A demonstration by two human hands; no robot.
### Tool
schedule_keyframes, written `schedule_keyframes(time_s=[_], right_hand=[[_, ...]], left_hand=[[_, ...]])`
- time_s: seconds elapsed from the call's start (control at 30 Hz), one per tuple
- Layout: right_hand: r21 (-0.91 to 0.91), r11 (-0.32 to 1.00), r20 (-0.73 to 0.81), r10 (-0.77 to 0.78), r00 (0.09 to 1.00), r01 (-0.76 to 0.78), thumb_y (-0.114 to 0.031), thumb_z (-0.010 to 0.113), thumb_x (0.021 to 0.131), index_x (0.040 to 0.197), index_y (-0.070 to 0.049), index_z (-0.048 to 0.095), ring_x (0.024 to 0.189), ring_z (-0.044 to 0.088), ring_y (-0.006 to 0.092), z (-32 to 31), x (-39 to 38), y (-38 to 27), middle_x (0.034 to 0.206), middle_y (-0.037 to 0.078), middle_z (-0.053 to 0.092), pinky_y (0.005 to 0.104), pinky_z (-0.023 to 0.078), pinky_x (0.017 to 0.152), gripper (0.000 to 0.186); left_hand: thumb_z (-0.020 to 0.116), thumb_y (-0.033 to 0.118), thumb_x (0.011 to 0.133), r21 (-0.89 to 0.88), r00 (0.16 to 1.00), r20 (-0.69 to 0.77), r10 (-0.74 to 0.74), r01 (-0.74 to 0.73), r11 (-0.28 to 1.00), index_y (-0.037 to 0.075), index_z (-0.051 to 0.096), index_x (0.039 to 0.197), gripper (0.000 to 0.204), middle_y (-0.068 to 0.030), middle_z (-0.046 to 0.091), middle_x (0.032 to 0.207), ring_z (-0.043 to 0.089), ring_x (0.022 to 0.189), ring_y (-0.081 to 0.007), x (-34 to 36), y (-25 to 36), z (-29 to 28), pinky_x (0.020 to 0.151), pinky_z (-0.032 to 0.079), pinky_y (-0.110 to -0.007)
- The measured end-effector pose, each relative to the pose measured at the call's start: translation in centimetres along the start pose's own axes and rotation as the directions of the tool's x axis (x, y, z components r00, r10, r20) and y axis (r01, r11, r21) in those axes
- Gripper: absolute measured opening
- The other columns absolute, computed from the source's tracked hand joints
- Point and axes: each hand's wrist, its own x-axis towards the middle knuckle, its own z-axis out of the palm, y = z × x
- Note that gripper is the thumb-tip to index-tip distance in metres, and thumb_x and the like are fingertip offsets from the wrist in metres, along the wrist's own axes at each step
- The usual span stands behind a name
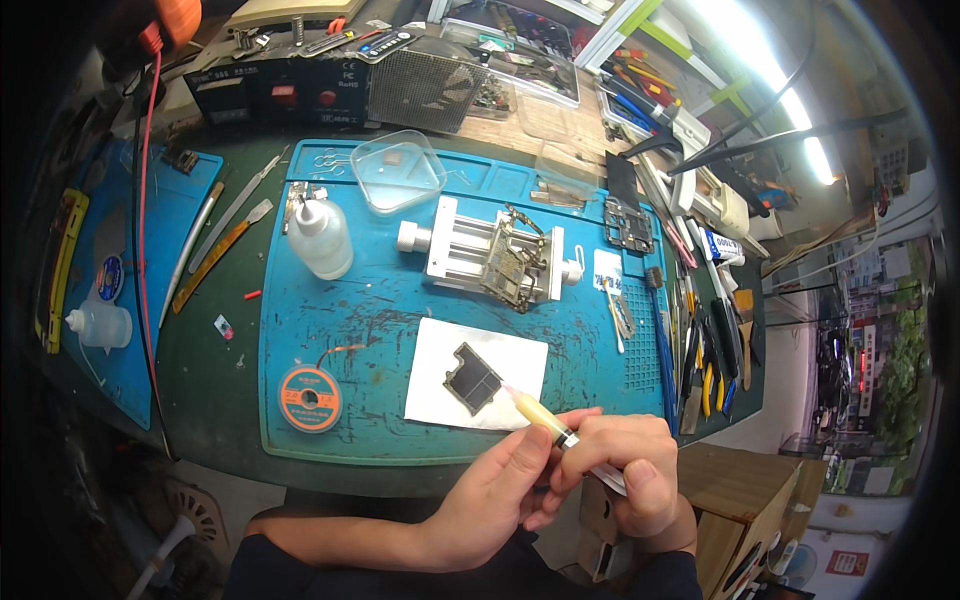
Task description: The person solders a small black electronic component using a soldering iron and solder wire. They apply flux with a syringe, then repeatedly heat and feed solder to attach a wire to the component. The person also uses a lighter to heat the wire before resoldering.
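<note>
Both my hands are closed around a syringe of pale yellow paste (536, 412) over the mat's front edge. Thumb and fingers of my left hand (495, 492) grip its barrel. My right hand (628, 462) is wrapped around its rear part, with the white plunger end beside the thumb. The pinkish tip points at the right edge of a small dark circuit board piece (470, 378); whether they touch, I cannot tell. That piece lies flat on a folded white sheet (432, 395). Behind it, a metal clamp fixture (450, 262) bears a circuit board (517, 262).
On the blue work mat (375, 300) stand a clear squeeze bottle (320, 240), a clear plastic box (398, 172) and an orange-rimmed wick spool (292, 410). Pliers and other hand tools (718, 350) line the right side. Tweezers (232, 207) lie at left. A black device (278, 95) stands behind.
</note>
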Motion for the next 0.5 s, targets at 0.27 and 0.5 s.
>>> schedule_keyframes(time_s=[0.27,0.5], right_hand=[[0.005,0.999,0.029,0.032,0.999,-0.032,-0.053,0.031,0.102,0.074,-0.002,0.068,0.057,0.066,0.0214,0.2,-0.1,-0.5,0.067,0.011,0.069,0.0313,0.049,0.055,0.069],[0.015,1.000,0.052,0.023,0.998,-0.024,-0.054,0.031,0.103,0.074,-0.002,0.069,0.059,0.067,0.0218,0.4,-0.2,-0.4,0.068,0.010,0.070,0.0320,0.050,0.056,0.070]], left_hand=[[0.033,0.052,0.112,0.022,1.000,-0.019,0.009,-0.009,1.000,0.005,0.037,0.157,0.066,0.0005,0.048,0.087,0.044,0.068,-0.0074,-0.6,-0.3,-0.1,0.061,0.038,-0.021],[0.033,0.051,0.113,0.008,0.999,-0.024,0.024,-0.024,1.000,0.004,0.037,0.157,0.065,0.0003,0.049,0.088,0.044,0.068,-0.0075,-1.1,-0.5,-0.1,0.061,0.038,-0.021]])
